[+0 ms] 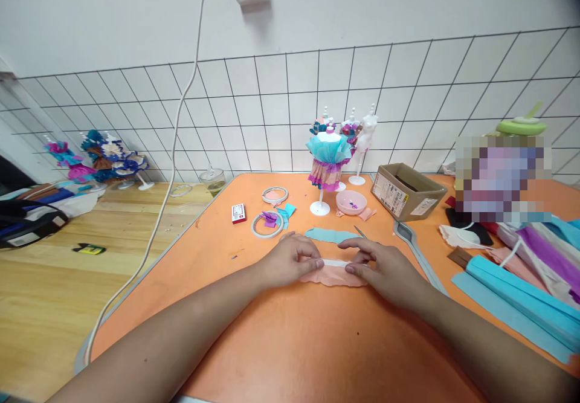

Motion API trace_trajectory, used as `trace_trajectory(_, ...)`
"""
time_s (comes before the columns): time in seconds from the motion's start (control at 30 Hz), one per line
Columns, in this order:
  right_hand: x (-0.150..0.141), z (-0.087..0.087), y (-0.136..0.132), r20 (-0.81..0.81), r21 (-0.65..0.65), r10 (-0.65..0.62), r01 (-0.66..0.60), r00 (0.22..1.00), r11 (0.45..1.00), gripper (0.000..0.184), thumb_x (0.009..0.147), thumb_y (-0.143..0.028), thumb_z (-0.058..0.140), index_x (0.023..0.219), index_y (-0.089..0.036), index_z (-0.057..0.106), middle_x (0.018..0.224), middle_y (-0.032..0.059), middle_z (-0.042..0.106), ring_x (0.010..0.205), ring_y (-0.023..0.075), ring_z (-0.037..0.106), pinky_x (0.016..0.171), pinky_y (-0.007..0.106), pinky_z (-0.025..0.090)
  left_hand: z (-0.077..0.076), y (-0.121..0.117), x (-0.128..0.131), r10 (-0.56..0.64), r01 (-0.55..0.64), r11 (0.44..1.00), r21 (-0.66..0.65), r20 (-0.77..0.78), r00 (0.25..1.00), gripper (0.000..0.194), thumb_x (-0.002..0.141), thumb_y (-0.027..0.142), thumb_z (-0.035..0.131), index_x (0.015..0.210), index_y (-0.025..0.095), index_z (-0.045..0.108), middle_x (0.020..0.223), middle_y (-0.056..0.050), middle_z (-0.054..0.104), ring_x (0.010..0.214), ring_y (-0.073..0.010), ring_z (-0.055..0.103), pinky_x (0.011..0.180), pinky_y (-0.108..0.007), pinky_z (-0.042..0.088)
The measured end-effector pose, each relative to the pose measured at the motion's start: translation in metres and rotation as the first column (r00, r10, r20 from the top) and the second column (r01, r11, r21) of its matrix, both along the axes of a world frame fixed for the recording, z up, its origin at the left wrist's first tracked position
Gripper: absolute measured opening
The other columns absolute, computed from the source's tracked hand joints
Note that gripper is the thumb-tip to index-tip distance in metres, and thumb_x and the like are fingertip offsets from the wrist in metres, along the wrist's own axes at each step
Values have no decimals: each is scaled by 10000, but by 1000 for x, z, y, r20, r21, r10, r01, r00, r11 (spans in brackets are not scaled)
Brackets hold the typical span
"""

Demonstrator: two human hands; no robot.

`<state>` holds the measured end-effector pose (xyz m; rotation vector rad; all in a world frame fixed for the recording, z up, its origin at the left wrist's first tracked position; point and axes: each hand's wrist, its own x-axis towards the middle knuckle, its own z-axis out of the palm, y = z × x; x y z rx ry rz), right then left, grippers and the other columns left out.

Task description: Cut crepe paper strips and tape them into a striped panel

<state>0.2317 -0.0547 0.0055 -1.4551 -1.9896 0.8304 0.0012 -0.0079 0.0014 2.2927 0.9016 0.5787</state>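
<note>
Gently, our left hand (290, 261) and right hand (381, 265) pinch the peach crepe-paper strip (333, 277) in front of the turquoise-dressed white mannequin (328, 156); we should press its edge evenly.

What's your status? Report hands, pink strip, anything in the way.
Left hand and right hand both on pink strip. White band along its far edge. Blue strip just beyond, not covering it.

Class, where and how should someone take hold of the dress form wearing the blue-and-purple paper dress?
Probably by its bare white stem, just above the round base, coming from the left. The stem shows below the skirt, whose ruffled paper could crush, and the pink bowl sits close on the right.
</note>
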Motion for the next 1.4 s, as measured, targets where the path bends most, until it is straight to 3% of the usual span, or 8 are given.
trace_trajectory(0.2, 2, -14, 11, -229, -97, -44, 22, 972, 995, 358, 803, -308, 545, 1141, -194, 570, 815, 24, 676, 721, 169, 620, 660, 296, 466, 1, 3, -2, -10, 26, 991, -134, 119, 993, 268, 820, 380, 590, 746, 141, 687, 811, -56, 654, 778, -154, 589, 716, -254, 445)
trace_trajectory(0.5, 5, -17, 15, -186, -58, -87, 78, 979, 995, 336, 835, -318, 511, 1146, -199, 555, 825, 17, 636, 703, 153, 586, 648, 284, 462, 4, 6, -8, 28, 16, 966, -257, 169, 985, 280, 806, 389, 594, 777, 124, 677, 824, -56, 637, 797, -155, 579, 743, -251, 436)
trace_trajectory(0.6, 6, -18, 15, -110, 149, -172, 187, 979, 971, 311, 834, -302, 517, 1126, -208, 565, 992, 53, 628, 863, 188, 591, 727, 315, 473, 3, 6, -7, 99, -42, 949, -314, 170, 980, 278, 784, 389, 613, 744, 118, 657, 777, -40, 621, 740, -145, 567, 696, -244, 429)
trace_trajectory(0.67, 5, -15, 12, -33, 395, -230, 224, 973, 891, 261, 823, -286, 544, 1070, -210, 583, 1046, 66, 619, 938, 213, 568, 774, 339, 458, 0, 5, -5, 165, -99, 931, -351, 165, 972, 311, 791, 413, 600, 702, 117, 631, 711, -20, 601, 672, -129, 544, 637, -231, 409)
trace_trajectory(0.73, 1, -11, 5, 44, 569, -201, 140, 979, 810, 163, 838, -271, 545, 978, -210, 603, 971, 66, 640, 911, 217, 568, 779, 345, 442, -2, 2, -1, 205, -129, 918, -374, 169, 964, 360, 808, 444, 573, 661, 116, 605, 638, -4, 577, 606, -111, 511, 581, -218, 378)
trace_trajectory(0.83, -10, -7, -9, 132, 630, -40, -53, 990, 774, 142, 891, -234, 486, 927, -226, 624, 913, 49, 665, 867, 196, 587, 767, 325, 436, -3, -7, 9, 214, -102, 901, -422, 228, 950, 399, 809, 476, 569, 647, 113, 604, 606, -5, 586, 591, -112, 521, 569, -213, 381)
trace_trajectory(1.07, -22, -8, -14, 85, 492, -38, -9, 996, 870, 206, 917, -274, 462, 924, -254, 667, 869, 23, 688, 813, 176, 614, 703, 292, 449, 7, -27, 22, 80, 196, 812, -550, 436, 896, 422, 825, 512, 550, 734, 119, 676, 722, -47, 678, 706, -145, 621, 705, -245, 479)
trace_trajectory(1.4, -20, -8, -16, 95, 484, -19, -29, 995, 874, 202, 885, -266, 486, 928, -243, 681, 810, 27, 686, 681, 151, 593, 612, 264, 435, -1, -24, 19, 123, 1, 913, -408, 278, 953, 378, 806, 473, 595, 783, 112, 704, 726, -41, 667, 700, -135, 582, 662, -214, 433)
